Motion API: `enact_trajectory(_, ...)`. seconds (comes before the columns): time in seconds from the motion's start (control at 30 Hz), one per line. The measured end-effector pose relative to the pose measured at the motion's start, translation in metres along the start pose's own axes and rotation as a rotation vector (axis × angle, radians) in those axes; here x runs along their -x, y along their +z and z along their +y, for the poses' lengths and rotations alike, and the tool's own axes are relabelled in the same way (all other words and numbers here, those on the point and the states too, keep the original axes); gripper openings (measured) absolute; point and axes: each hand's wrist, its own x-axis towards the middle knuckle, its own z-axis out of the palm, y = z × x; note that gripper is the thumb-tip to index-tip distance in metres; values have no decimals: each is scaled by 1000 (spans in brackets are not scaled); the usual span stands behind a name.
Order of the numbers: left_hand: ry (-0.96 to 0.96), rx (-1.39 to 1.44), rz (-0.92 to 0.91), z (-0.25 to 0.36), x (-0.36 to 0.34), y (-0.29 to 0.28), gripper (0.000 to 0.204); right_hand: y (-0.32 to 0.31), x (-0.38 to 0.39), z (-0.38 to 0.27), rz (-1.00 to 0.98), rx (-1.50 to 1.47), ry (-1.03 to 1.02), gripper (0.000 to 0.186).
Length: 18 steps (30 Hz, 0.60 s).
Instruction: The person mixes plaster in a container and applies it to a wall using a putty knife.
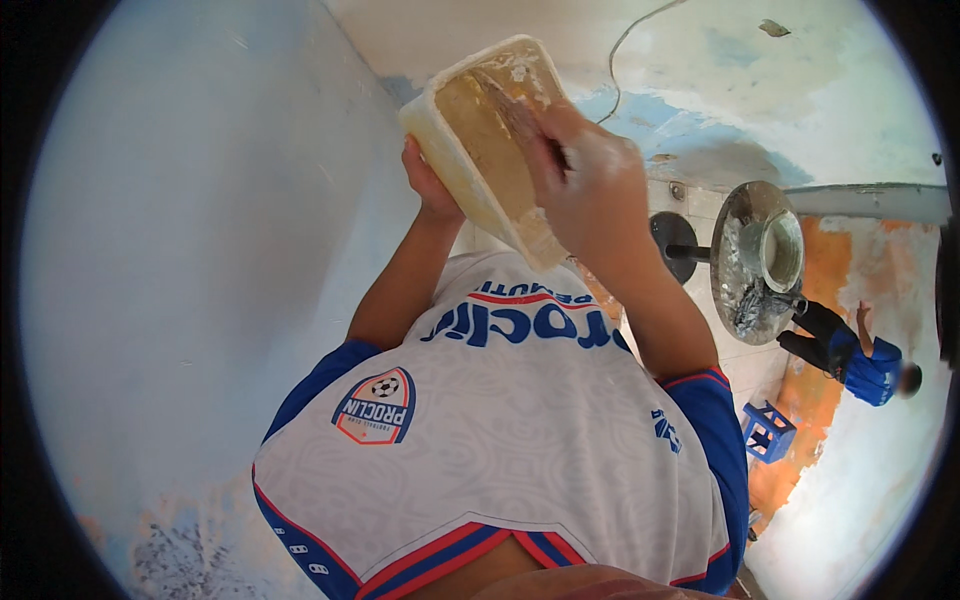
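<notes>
A cream rectangular plastic tub (462, 186), tilted and smeared with dried filler, is held up in front of my chest. My left hand (431, 182) grips it from the left side, with the thumb against the outer wall and the other fingers hidden beneath. My right hand (597, 185) reaches over the tub's right rim, fingers closed round a putty knife (507, 104). The thin, stained blade lies over the tub's inside, pointing to its far left corner; the handle is hidden in my fist. Whitish paste coats parts of the tub's interior and the back of my right hand.
To the right, a round, splattered table (737, 205) carries a pale tub (783, 250) and a crumpled dark bag (765, 308). A blue plastic stool (768, 432) stands near a person in blue (868, 368). A cable (614, 80) runs along the patchy surface ahead; a pale wall (200, 250) is close on my left.
</notes>
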Motion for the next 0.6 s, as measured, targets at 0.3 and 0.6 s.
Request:
enact_trajectory(0.3,49,264,-189,-19,-3,-17,86,10,12,-2,-165,5,179,6)
enact_trajectory(0.6,21,223,-210,-31,-1,-34,88,-3,18,-7,-181,-30,159,9)
